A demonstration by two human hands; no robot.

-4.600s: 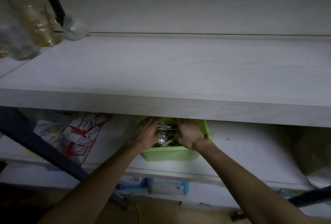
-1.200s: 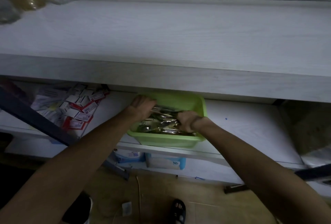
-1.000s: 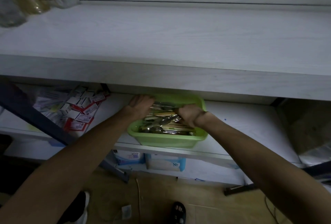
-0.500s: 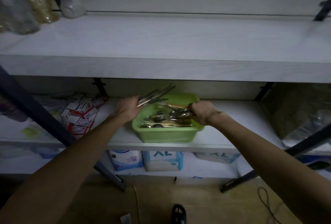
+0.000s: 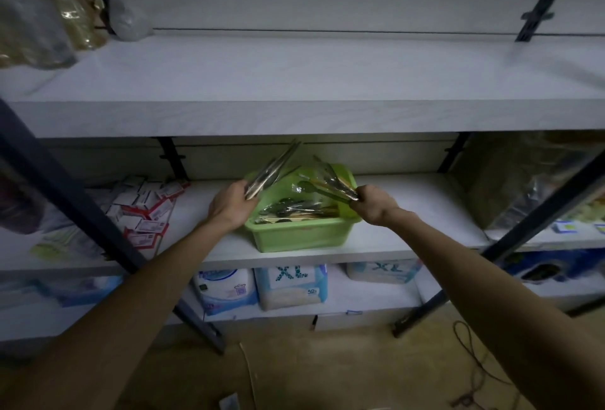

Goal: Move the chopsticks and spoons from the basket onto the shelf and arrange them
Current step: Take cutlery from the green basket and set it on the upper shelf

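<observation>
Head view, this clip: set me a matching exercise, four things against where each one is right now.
Things:
1. chopstick bundle
2. wrapped spoons
3. green basket
4. red-and-white boxes

Places:
A. middle shelf, left of the basket
B. held in the left hand
C. middle shelf, between the two hands
D. held in the right hand

Pairs: 1-B, 2-D, 3-C, 4-A

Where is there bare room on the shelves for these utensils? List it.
Upper shelf: a wide bare run from the bottles at its left end to the right post. Lower shelf: a bare patch between the basket and the bags. Crowded: left of the basket, where small boxes pile up.
</observation>
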